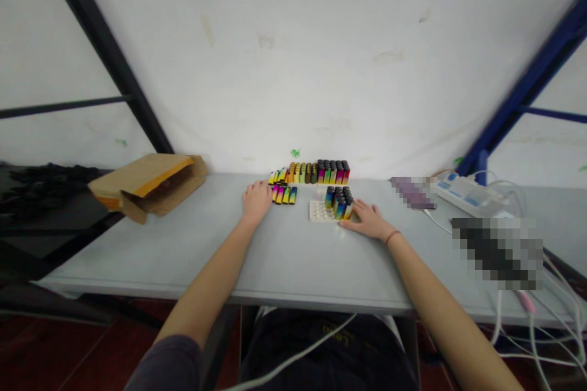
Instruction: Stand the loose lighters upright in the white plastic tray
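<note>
The left hand (pixel 257 201) lies palm down on the grey worktop (pixel 183 269), holding nothing, with its fingers close together. Its fingertips (pixel 262 187) rest just beside a short row of multicoloured disposable lighters (pixel 283 195) near the middle of the worktop.

The right hand (pixel 369 221) is also flat and empty, its fingers slightly spread. Its fingertips (pixel 351 224) sit at the near right corner of a white socketed tray (pixel 320 212), touching it or very nearly so. A tight cluster of rainbow-coloured lighters (pixel 338 203) stands upright at the tray's right end, while round sockets show at its left end.

Along the back edge of the worktop, a longer row of lighters (pixel 312 172) stands upright, running from yellow and orange at the left to black-topped pink and red at the right.

A brown cardboard mailer (pixel 151 186) with a yellow strip lies at the back left corner, its flap open. Toward the right edge sit a white power strip (pixel 468 194) with white cables (pixel 504 186), a pixelated purple object (pixel 413 192) and a larger pixelated dark object (pixel 498 253), both too blurred to identify.
</note>
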{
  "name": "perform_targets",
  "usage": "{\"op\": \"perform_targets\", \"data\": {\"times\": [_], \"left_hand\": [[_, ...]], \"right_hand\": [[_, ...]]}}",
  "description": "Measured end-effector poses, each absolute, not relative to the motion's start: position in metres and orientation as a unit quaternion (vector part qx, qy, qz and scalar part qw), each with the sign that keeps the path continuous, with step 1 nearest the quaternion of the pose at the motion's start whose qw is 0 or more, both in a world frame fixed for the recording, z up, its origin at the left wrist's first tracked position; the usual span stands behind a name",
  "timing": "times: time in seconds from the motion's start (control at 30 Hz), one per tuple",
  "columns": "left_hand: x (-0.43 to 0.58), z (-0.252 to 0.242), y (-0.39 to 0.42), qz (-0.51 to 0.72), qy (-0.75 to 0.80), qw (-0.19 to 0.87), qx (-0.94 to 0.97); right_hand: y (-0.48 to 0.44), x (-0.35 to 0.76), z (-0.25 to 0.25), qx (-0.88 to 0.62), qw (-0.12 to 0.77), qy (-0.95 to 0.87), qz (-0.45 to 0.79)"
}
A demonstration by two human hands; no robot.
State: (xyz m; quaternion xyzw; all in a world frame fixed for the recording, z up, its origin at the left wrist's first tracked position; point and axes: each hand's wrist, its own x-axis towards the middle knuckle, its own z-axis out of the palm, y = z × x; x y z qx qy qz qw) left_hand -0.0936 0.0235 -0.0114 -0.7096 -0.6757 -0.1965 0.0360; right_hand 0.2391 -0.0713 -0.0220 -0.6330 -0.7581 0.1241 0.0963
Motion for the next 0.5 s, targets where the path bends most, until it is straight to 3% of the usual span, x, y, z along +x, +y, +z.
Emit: {"op": "perform_targets", "data": {"times": [0.3,0.5], "left_hand": [[-0.130,-0.019,0.047,-0.155,-0.704,-0.023,-0.693],[-0.124,-0.005,0.050,-0.350,-0.685,-0.068,-0.635]], "right_hand": [[-0.069,0.242,-0.025,-0.630,0.095,-0.760,0.125],[-0.070,0.241,-0.023,-0.630,0.092,-0.761,0.122]]}}
